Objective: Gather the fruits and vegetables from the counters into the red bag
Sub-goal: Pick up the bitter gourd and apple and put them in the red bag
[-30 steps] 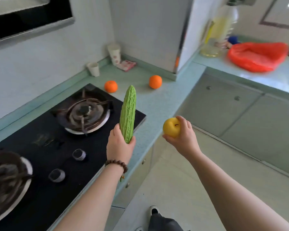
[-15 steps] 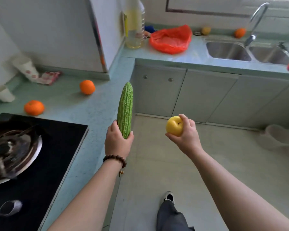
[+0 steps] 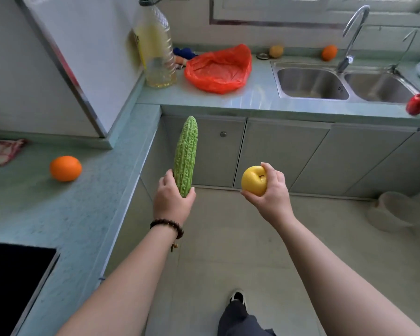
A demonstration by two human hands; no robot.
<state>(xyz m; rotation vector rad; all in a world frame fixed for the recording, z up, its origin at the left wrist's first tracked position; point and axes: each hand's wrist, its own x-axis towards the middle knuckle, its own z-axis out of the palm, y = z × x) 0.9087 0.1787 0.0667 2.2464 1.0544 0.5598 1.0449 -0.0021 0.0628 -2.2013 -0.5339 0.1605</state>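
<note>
My left hand [image 3: 171,202] grips the lower end of a bumpy green bitter gourd [image 3: 186,151], held upright over the floor. A yellow apple [image 3: 254,180] rests in my right hand [image 3: 273,192], stem end towards me. The red bag [image 3: 218,69] lies open and crumpled on the far counter, left of the sink. One orange [image 3: 65,168] sits on the left counter. Behind the sink are another orange [image 3: 329,52] and a yellowish fruit [image 3: 276,51]. A red bell pepper [image 3: 419,103] lies at the counter's front edge, far right.
A tall oil bottle [image 3: 158,44] stands just left of the bag. A double steel sink [image 3: 344,83] with a curved tap [image 3: 352,35] fills the far counter's right part. The black hob's corner [image 3: 15,275] shows at lower left. A cloth [image 3: 4,151] lies on the left counter.
The view has swung right and come closer to the far counter; the bag and sink look larger, and the hob has slid almost out of view. Both hands keep their hold.
</note>
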